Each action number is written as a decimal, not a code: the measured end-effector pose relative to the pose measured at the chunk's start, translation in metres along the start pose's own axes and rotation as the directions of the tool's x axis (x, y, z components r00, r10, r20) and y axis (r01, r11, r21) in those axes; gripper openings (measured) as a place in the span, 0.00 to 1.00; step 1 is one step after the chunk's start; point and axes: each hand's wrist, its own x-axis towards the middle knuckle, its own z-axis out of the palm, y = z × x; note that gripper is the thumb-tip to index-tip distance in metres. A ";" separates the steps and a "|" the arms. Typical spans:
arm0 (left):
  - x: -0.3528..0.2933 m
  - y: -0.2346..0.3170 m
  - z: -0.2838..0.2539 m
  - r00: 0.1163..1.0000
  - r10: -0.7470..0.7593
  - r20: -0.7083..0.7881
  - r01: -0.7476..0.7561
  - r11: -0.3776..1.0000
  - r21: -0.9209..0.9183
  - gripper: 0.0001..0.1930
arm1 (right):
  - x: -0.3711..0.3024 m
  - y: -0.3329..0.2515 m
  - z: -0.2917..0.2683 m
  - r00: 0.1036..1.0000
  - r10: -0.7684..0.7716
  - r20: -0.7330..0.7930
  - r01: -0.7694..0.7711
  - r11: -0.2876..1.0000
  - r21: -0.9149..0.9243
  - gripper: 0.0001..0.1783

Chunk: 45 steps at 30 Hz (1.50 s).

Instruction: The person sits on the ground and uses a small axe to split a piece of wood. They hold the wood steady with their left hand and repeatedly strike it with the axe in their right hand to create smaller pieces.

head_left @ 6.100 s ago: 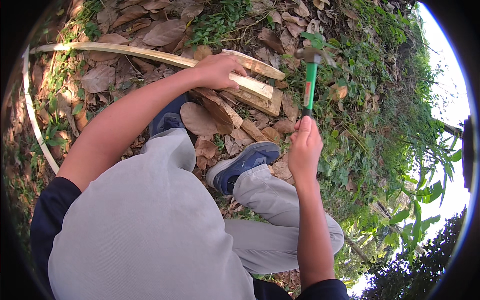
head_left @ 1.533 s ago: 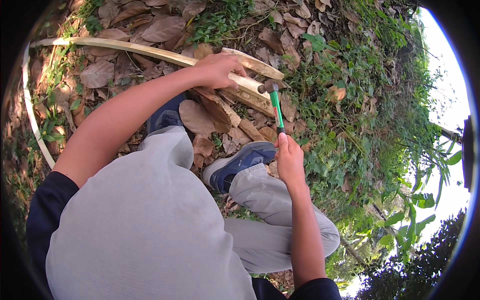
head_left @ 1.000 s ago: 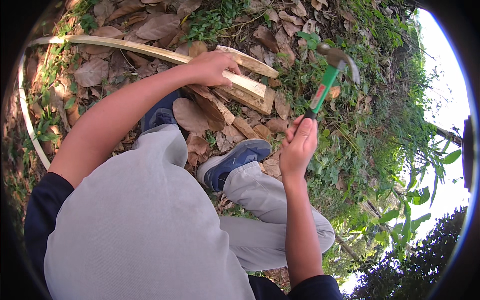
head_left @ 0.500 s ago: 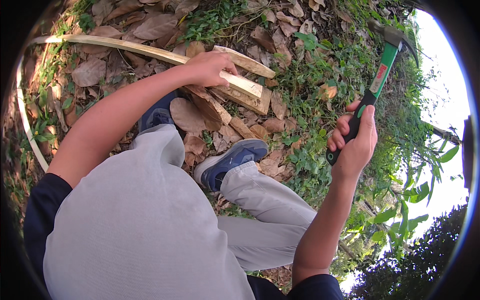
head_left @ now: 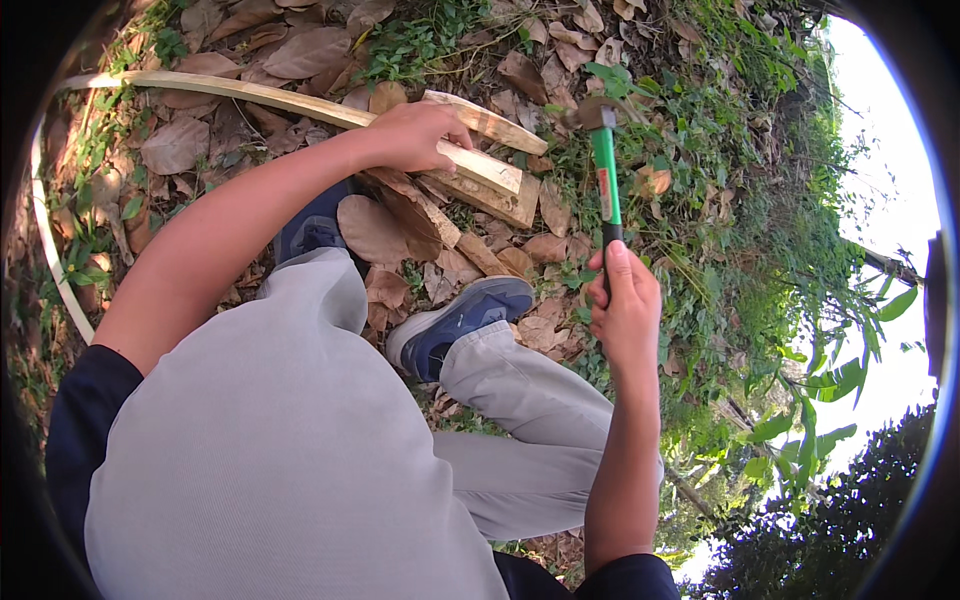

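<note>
I have two hands on my feed, neither of them spread. The left hand is curled over a long pale wood strip, fingers bent down across it just short of its squared end; its thumb I can't make out. The right hand is wrapped around the black grip of one claw hammer, which has a green shaft and a metal head. I read that head as apart from the wood, out to the right of the pieces. Counting the wood, I get one long strip under the left hand, one wider board beneath its end, one short piece on the far side, and two rough pieces, one longer and one stubby, on the near side. One more pale strip bends along my left rim; whether it joins the long one, I can't tell. Two blue shoes, one nearer and one partly hidden, rest among dry leaves too many to count.
</note>
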 end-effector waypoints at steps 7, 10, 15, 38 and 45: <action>-0.003 0.001 -0.002 1.000 -0.003 -0.010 0.003 1.000 -0.001 0.21 | 0.010 -0.034 -0.004 0.912 -0.308 -0.271 0.394 0.840 0.373 0.23; -0.001 0.004 -0.002 1.000 0.009 -0.001 -0.009 1.000 0.002 0.21 | 0.018 0.042 0.036 0.973 -0.161 -0.165 0.218 0.876 0.430 0.24; -0.001 0.003 -0.001 1.000 0.002 -0.018 -0.002 1.000 0.019 0.21 | 0.020 0.094 0.059 0.995 0.098 -0.035 -0.103 0.980 -0.170 0.30; -0.003 0.002 -0.001 1.000 -0.017 -0.007 0.017 1.000 0.017 0.22 | 0.012 0.091 0.049 0.996 0.041 0.085 -0.012 0.950 -0.311 0.30; 0.001 -0.001 -0.002 1.000 -0.012 0.026 0.012 1.000 -0.003 0.21 | 0.003 -0.052 -0.034 0.993 -0.118 -0.023 0.113 0.980 -0.162 0.27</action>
